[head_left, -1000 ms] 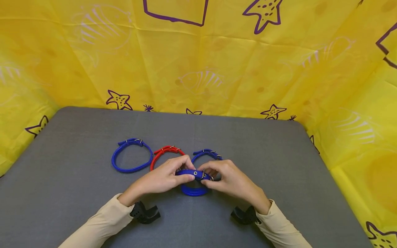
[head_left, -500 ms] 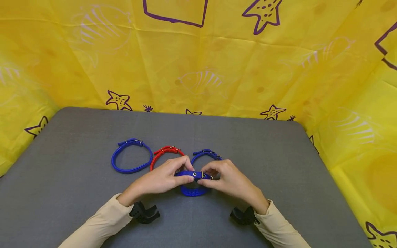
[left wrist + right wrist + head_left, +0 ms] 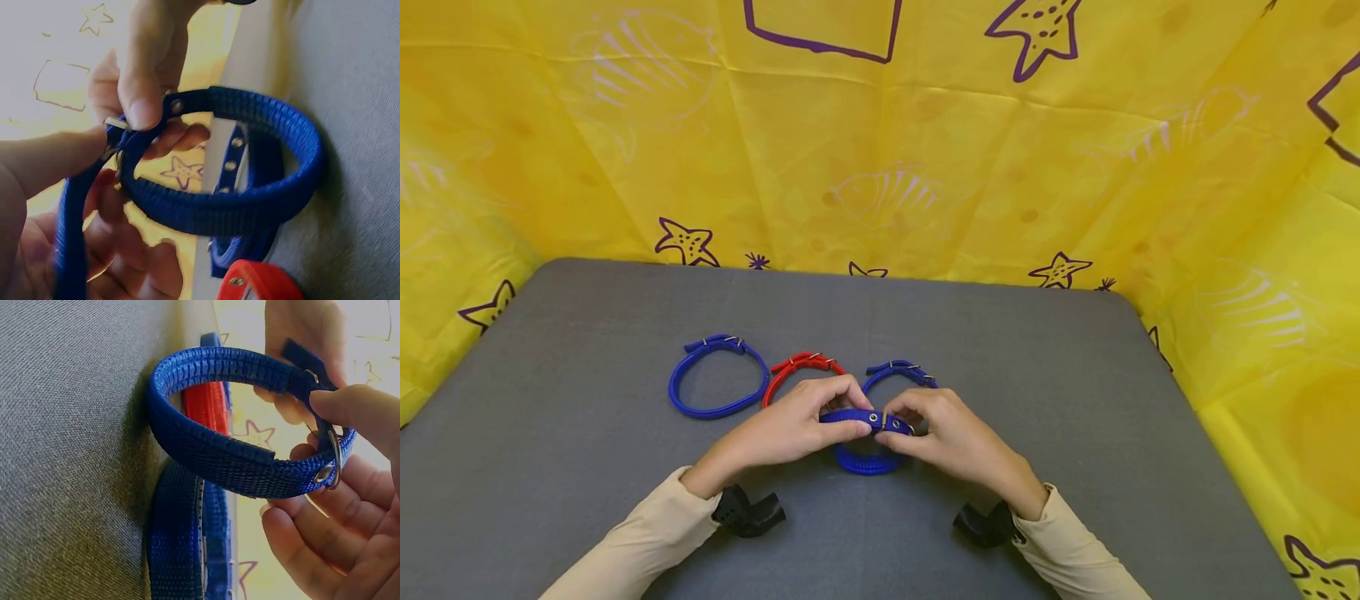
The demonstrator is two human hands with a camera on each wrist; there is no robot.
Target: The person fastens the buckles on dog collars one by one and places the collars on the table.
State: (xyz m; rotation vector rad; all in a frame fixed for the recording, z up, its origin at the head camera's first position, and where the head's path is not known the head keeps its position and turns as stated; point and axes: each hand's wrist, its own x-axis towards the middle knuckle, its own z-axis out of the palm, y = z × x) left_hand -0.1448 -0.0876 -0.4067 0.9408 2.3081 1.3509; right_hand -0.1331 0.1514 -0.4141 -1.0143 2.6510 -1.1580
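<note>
Both hands hold one blue collar (image 3: pixel 867 463), a padded webbing loop with metal eyelets, close over the table. My left hand (image 3: pixel 786 427) pinches its strap between thumb and fingers, just left of the metal buckle (image 3: pixel 884 421). On the other side, my right hand (image 3: pixel 958 437) pinches the strap beside the buckle. In the left wrist view the free strap end (image 3: pixel 72 231) hangs past the left thumb. A D-ring (image 3: pixel 336 459) shows near the right fingers in the right wrist view.
On the grey table (image 3: pixel 587 467), a blue collar (image 3: pixel 715 412) lies at the left. A red collar (image 3: pixel 786 371) and another blue collar (image 3: pixel 891 368) lie behind the hands, partly hidden by them. A yellow patterned cloth (image 3: pixel 880 167) surrounds the table's back and sides.
The buckle has shifted slightly left along the strap, closer to the left fingertips. Both hands keep their hold with small finger movements; the other collars have not moved.
</note>
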